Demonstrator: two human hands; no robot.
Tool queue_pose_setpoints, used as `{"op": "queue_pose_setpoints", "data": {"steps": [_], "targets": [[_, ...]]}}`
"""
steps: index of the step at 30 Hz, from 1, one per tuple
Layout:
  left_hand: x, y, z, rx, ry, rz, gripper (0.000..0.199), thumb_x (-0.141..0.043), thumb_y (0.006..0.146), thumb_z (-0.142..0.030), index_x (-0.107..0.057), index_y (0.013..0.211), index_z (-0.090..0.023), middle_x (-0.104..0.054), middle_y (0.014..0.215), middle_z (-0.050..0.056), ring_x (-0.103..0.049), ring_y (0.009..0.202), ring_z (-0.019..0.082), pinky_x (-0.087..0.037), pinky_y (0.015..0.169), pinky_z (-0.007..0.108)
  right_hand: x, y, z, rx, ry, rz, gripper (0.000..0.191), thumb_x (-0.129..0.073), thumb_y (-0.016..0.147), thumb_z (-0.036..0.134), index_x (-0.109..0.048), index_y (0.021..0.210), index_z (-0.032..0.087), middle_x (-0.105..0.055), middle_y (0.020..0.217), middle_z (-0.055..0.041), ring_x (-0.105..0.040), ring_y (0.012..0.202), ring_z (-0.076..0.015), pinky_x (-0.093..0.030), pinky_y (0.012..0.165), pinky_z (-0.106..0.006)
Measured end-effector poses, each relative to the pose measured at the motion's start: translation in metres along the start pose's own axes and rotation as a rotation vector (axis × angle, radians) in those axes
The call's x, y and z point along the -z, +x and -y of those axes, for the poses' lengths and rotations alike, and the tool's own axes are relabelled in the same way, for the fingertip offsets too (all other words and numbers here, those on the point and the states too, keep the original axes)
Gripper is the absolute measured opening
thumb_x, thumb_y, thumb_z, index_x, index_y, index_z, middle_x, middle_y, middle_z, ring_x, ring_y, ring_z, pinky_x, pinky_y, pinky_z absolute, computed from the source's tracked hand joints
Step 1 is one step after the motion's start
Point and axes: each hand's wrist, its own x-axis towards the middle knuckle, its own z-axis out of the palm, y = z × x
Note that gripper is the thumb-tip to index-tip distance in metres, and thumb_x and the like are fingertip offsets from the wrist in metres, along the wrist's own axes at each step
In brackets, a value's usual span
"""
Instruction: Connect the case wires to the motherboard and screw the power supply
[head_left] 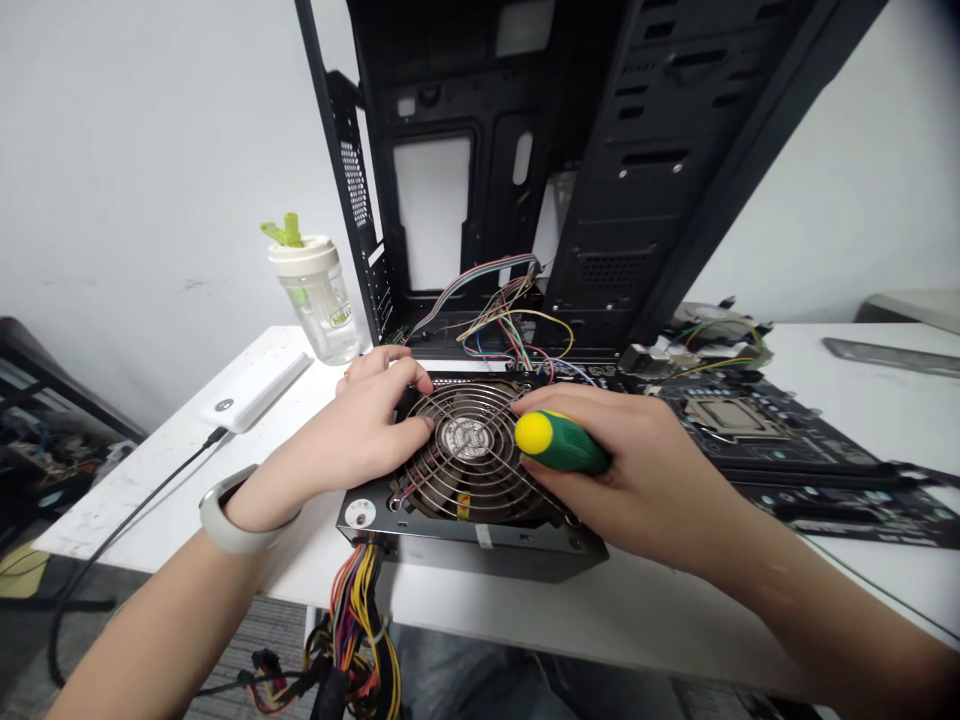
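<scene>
Head view. Power supply [540,563], one: fan side up at the near edge of the counter [180,500], its cables [364,600] hanging over, probably so the grille faces the worker. Left hand [360,425], one: loosely spread, fingers bent, thumb on the grille, seemingly steadying. Screwdriver [570,445], one: green-and-yellow handle pinched between thumb and fingers of the right hand [652,475], likely for control; tip hidden. Computer case [652,190], one: upright behind.

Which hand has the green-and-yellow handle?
The right hand grips the green-and-yellow handle above the fan grille. The left hand, with the pale wristband, shows no tool, its fingers at the grille's rim.
</scene>
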Motion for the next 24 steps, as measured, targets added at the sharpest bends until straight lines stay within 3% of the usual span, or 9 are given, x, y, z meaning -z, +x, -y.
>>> {"op": "queue_pose_setpoints", "data": {"steps": [13,24], "targets": [[-0.0014,0.0012,0.0049,-0.041,-0.016,-0.012,0.029,-0.044,0.073,-0.036,-0.050,0.097,-0.021,-0.040,0.128,0.009,-0.035,0.127,0.030,-0.027,0.109,0.050,-0.0007,-0.0002,-0.0003,-0.052,0.066,-0.009,0.010,-0.055,0.076,0.014,-0.055,0.067,0.018,-0.068,0.081,-0.0041,-0.061,0.072,-0.0140,-0.047,0.063,-0.026],[0.0007,0.0033,0.0043,-0.024,-0.034,0.032,0.032,-0.043,0.073,-0.036,-0.049,0.100,-0.021,-0.038,0.129,0.009,-0.029,0.132,0.029,-0.023,0.113,0.049,-0.0026,0.0002,-0.0004,-0.094,0.134,-0.024,0.010,-0.058,0.074,0.013,-0.055,0.065,0.016,-0.063,0.072,-0.0020,-0.055,0.066,-0.0113,-0.043,0.063,-0.024]]}}
